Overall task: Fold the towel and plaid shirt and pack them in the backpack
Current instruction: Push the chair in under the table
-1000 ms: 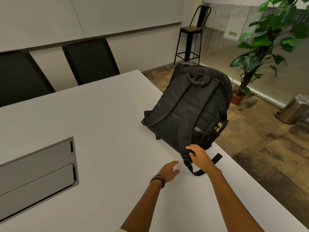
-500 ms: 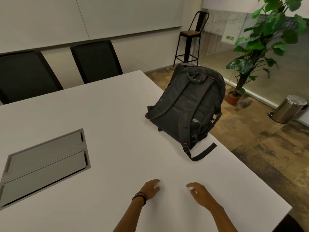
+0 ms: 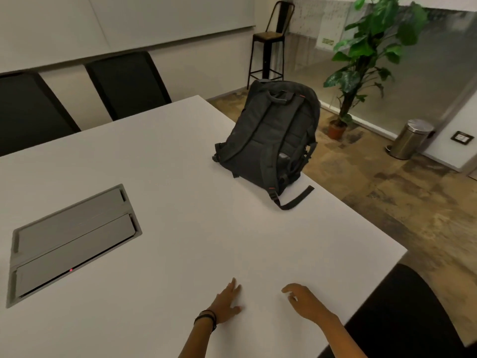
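Observation:
A black backpack [image 3: 271, 135] stands upright near the right edge of the white table [image 3: 180, 202], its straps facing me and one loose strap end [image 3: 296, 200] lying on the tabletop. My left hand [image 3: 227, 303] lies flat on the table near the front edge, fingers straight, a dark band on its wrist. My right hand [image 3: 304, 301] hovers just above the table beside it, fingers relaxed and holding nothing. Both hands are well short of the backpack. Neither a towel nor a plaid shirt is in view.
A grey metal cable hatch [image 3: 72, 241] is set into the table at the left. Two black chairs [image 3: 126, 83] stand behind the far edge, another black chair [image 3: 402, 313] at my right. A stool [image 3: 271, 40], potted plant [image 3: 366, 60] and steel bin [image 3: 413, 138] stand on the floor.
My right hand let go of the backpack's strap and both hands drew back toward me. The view pulled back from the backpack, which stays standing on the table.

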A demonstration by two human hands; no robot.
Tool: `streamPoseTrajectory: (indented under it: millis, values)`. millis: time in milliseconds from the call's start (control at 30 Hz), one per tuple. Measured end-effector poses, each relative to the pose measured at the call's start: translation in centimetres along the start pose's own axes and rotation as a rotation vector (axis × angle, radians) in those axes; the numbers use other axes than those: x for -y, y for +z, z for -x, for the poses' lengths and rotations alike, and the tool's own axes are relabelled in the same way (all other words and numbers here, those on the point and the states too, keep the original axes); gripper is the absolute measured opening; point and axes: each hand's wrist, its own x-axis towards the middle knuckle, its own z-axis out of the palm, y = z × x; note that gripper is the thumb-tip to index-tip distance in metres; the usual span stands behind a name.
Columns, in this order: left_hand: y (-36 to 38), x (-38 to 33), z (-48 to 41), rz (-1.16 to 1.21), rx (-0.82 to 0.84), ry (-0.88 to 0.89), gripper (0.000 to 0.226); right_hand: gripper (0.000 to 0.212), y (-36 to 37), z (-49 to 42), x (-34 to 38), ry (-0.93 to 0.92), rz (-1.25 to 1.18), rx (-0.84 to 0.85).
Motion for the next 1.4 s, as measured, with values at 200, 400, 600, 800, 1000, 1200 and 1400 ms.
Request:
streamPoseTrajectory:
  millis: [200,400,600,800,1000,1200,1400]
  values:
    - [3.3,0.4,3.5,-0.051,-0.011,0.019,0.075,0.04,2.6,5.9,1.8,-0.078,-0.113,-0.149]
    - [4.1,0.0,5.6,-0.05,-0.008,0.031,0.065,0.033,2.6,10.2,4.9,-0.137,-0.168,-0.327]
    - [4.1,-3.6,6.4,-0.036,-0.002,0.142,0.049,0.035,-0.4,14.7,8.1,-0.133,-0.134,-0.392]
    - [5.1,-13.9,8.4,-0.034,0.034,0.512,0.036,0.032,-3.5,22.4,8.5,-0.014,-0.082,-0.687]
    - [7.1,-23.5,12.3,-0.077,0.196,0.833,0.039,0.029,-6.8,30.2,6.0,0.155,0.12,-0.842]
    - [9.6,-30.7,16.3,-0.134,0.326,1.01,0.044,0.028,-8.5,37.3,1.7,0.349,0.119,-0.933]
    - [13.3,-35.6,17.2,-0.297,0.434,1.015,0.052,0.026,-9.8,41.5,-4.6,0.385,0.031,-0.933]
